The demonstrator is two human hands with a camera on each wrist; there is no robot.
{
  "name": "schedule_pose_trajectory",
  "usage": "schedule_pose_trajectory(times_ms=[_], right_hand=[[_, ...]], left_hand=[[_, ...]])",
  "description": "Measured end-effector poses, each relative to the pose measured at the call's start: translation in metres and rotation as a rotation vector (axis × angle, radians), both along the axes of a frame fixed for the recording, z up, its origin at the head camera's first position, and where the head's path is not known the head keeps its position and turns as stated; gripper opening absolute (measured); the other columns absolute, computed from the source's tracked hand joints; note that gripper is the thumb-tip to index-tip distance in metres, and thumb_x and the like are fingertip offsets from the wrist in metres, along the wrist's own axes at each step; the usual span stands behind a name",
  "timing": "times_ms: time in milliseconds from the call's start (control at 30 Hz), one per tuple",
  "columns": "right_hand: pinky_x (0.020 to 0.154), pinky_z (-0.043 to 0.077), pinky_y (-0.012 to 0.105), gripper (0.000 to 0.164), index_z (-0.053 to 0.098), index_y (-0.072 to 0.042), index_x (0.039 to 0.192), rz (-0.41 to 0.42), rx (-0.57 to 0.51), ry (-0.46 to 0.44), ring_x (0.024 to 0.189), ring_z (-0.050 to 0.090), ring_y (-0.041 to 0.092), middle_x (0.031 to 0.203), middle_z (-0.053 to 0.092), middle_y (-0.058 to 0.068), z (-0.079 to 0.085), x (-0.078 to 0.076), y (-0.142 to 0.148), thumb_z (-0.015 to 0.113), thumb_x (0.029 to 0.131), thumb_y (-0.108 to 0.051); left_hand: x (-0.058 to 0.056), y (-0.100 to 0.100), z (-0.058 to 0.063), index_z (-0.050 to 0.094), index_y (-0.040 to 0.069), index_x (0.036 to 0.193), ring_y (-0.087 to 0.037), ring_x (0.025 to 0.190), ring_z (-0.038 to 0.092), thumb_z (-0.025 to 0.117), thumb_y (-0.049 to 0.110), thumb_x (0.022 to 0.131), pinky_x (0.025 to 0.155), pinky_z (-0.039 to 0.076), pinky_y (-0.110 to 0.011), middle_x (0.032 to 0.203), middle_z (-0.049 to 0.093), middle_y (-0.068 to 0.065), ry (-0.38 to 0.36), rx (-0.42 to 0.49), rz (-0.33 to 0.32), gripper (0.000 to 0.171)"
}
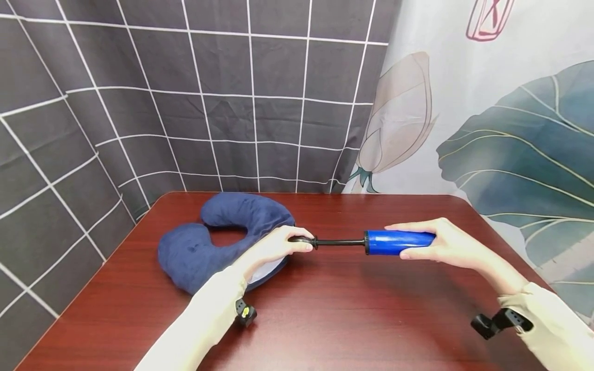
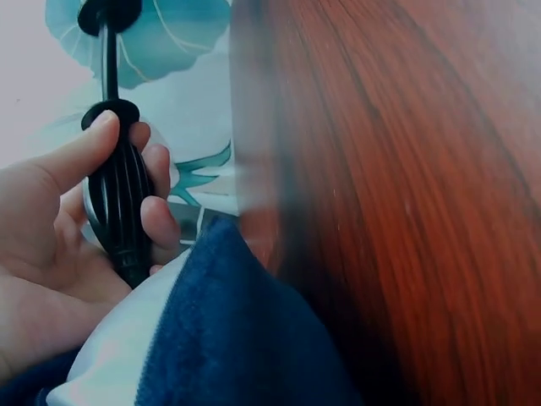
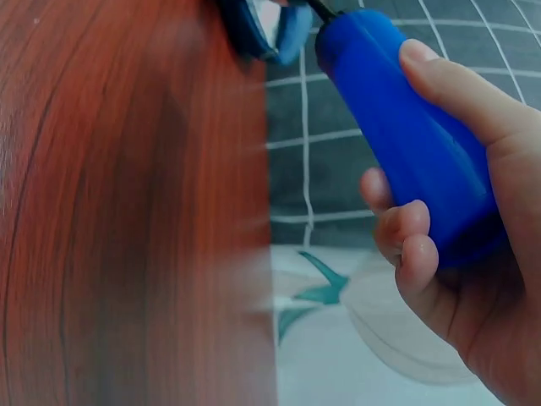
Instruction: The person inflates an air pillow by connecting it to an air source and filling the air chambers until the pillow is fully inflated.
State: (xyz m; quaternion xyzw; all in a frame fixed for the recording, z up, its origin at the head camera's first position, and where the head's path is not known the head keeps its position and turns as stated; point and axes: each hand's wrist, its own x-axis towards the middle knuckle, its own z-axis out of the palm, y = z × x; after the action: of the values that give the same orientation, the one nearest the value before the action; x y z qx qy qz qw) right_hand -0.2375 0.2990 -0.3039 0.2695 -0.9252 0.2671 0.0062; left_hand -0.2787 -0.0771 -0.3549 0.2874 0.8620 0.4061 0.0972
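A hand pump with a blue barrel (image 1: 389, 242) and a black ribbed handle (image 2: 118, 199) is held sideways above the table, its black rod (image 1: 341, 242) drawn out between the two. My left hand (image 1: 278, 243) grips the handle, thumb and fingers wrapped about it. Around the barrel's far end curls my right hand (image 1: 441, 245), thumb on one side and fingers on the other in the right wrist view. Under and beside the left forearm lies a navy U-shaped neck pillow (image 1: 223, 257), a white patch (image 1: 266, 270) showing along its near edge.
The reddish-brown wooden table (image 1: 325, 319) spreads below both hands. Behind it hangs a dark grey curtain (image 1: 278, 118) with a white grid, and a pale curtain with leaf prints (image 1: 520, 149) hangs at the right. Small black cameras (image 1: 501, 322) sit on both wrists.
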Motion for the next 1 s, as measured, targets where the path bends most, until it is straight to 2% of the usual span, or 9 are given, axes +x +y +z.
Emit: schedule_pose_trajectory(times_ms=[200,267,533,667,833,1000], right_hand=[[0.064,0.051,0.023,0.052,0.064,-0.038,0.128,-0.007,0.035,0.088,0.08,0.064,0.003,0.111,0.073,-0.008,0.003,-0.001,0.0,0.082,0.079,-0.037],[0.063,0.051,0.023,0.051,0.065,-0.039,0.127,-0.012,0.03,0.092,0.08,0.064,0.004,0.11,0.073,-0.008,0.004,-0.003,-0.005,0.082,0.079,-0.036],[0.066,0.056,0.027,0.047,0.065,-0.036,0.128,0.011,-0.069,-0.058,0.089,0.067,0.017,0.118,0.072,0.001,-0.005,-0.017,-0.038,0.078,0.083,-0.041],[0.068,0.056,0.027,0.046,0.066,-0.035,0.127,0.026,-0.114,-0.065,0.091,0.069,0.016,0.116,0.073,0.0,-0.015,-0.022,-0.054,0.078,0.082,-0.04],[0.071,0.055,0.026,0.047,0.066,-0.035,0.127,0.044,-0.115,-0.027,0.089,0.067,0.011,0.112,0.074,-0.006,-0.021,-0.02,-0.075,0.078,0.082,-0.044],[0.07,0.054,0.026,0.05,0.066,-0.034,0.127,0.03,-0.099,0.039,0.087,0.067,0.012,0.111,0.074,-0.008,-0.014,-0.011,-0.082,0.079,0.08,-0.045]], left_hand=[[-0.007,-0.006,-0.001,0.071,0.012,0.112,-0.008,0.086,0.057,0.067,0.025,0.092,0.072,0.048,-0.023,0.102,0.072,-0.005,0.046,0.019,-0.028,0.024],[-0.009,-0.007,-0.002,0.071,0.01,0.113,-0.009,0.088,0.057,0.067,0.024,0.092,0.076,0.047,-0.023,0.103,0.072,-0.006,0.053,0.032,-0.034,0.025],[-0.01,-0.002,0.0,0.07,0.007,0.114,-0.01,0.09,0.058,0.067,0.021,0.092,0.081,0.046,-0.022,0.103,0.072,-0.008,0.061,0.049,-0.034,0.026],[-0.009,0.006,0.0,0.071,0.006,0.111,-0.009,0.088,0.058,0.067,0.021,0.092,0.083,0.045,-0.021,0.099,0.073,-0.008,0.076,0.07,-0.062,0.024],[-0.007,0.01,-0.001,0.071,0.006,0.112,-0.009,0.088,0.059,0.067,0.021,0.093,0.083,0.046,-0.021,0.102,0.074,-0.009,0.085,0.069,-0.091,0.024],[-0.007,0.009,0.002,0.071,0.008,0.114,-0.011,0.091,0.061,0.068,0.021,0.093,0.086,0.047,-0.023,0.105,0.074,-0.008,0.09,0.076,-0.087,0.025]])
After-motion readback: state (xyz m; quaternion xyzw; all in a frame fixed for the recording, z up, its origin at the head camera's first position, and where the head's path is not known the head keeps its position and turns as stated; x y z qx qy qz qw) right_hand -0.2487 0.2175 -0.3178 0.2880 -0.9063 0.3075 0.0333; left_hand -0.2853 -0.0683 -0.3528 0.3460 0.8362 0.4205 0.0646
